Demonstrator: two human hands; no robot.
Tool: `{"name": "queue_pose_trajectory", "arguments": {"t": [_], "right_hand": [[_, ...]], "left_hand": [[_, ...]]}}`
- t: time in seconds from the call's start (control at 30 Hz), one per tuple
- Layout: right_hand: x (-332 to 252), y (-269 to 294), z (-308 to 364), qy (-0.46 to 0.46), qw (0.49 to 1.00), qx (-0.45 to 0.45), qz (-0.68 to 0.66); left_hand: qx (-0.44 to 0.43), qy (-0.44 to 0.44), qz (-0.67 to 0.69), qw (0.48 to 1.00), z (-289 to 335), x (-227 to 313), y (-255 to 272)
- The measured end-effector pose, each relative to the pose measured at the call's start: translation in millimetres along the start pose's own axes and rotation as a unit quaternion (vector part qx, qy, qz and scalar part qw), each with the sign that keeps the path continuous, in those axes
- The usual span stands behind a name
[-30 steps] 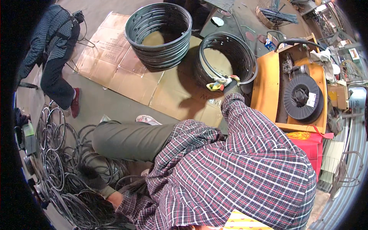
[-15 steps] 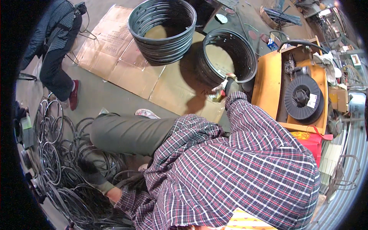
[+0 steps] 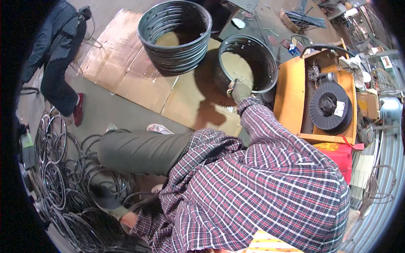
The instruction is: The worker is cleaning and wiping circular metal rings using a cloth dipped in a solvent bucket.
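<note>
Landmark: the orange machine (image 3: 291,88) with a black wire spool (image 3: 331,106) in it; every place below is told from it.
Right hand: the gloved right hand (image 3: 239,90) sits just left of the machine, fingers closed over the near rim of a stack of dark metal rings (image 3: 242,63).
Ring stack: stands upright on cardboard (image 3: 139,80) on the floor, right beside the machine; a second, taller stack (image 3: 175,36) stands farther left of it.
Left hand: the gloved left hand (image 3: 107,198) is far down and left of the machine, buried in a heap of loose rings (image 3: 59,185); it seems closed on one, but I cannot tell for sure.
Other person: someone in dark clothes (image 3: 59,63) stands well off to the far left.
Risk, stack: in my judgement a pull on one side of the rim could tip or fan out the stack against the machine.
Risk, heap: the loose rings interlock, so lifting one may drag others up and snag the sleeve (image 3: 160,223).
Risk, posture: arms spread wide apart leave little balance.
</note>
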State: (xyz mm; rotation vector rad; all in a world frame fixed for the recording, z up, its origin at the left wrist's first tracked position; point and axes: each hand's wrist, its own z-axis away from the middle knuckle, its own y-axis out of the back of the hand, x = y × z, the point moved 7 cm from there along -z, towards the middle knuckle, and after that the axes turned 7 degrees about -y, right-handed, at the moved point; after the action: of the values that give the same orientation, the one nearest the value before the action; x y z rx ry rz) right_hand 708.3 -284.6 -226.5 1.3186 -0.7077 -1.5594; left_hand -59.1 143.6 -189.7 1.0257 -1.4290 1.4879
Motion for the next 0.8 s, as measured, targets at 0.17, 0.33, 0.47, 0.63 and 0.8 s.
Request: {"name": "queue_pose_trajectory", "arguments": {"t": [0.17, 0.33, 0.47, 0.63, 0.8], "right_hand": [[-64.2, -32.3, 52.8, 0.087, 0.993, -0.006, 0.082], [-1.2, -33.8, -1.7, 0.079, 0.987, 0.035, -0.138], [10.5, -30.4, -6.3, 0.052, 0.991, 0.022, -0.121], [-58.9, -26.3, 49.1, 0.039, 0.990, -0.025, -0.135], [-14.0, 14.9, 20.7, 0.136, 0.977, 0.119, -0.110]], "left_hand": [[0.006, -0.104, -0.234, 0.967, 30.0, 61.7, 26.0], [-0.071, -0.179, -0.425, 0.885, 22.9, 46.0, -4.5], [-0.008, -0.113, -0.206, 0.972, 26.3, 36.5, -21.7], [0.048, -0.045, -0.116, 0.991, 40.0, 57.4, 15.2], [0.051, 0.081, 0.069, 0.993, 22.7, -3.2, -18.5]]}}
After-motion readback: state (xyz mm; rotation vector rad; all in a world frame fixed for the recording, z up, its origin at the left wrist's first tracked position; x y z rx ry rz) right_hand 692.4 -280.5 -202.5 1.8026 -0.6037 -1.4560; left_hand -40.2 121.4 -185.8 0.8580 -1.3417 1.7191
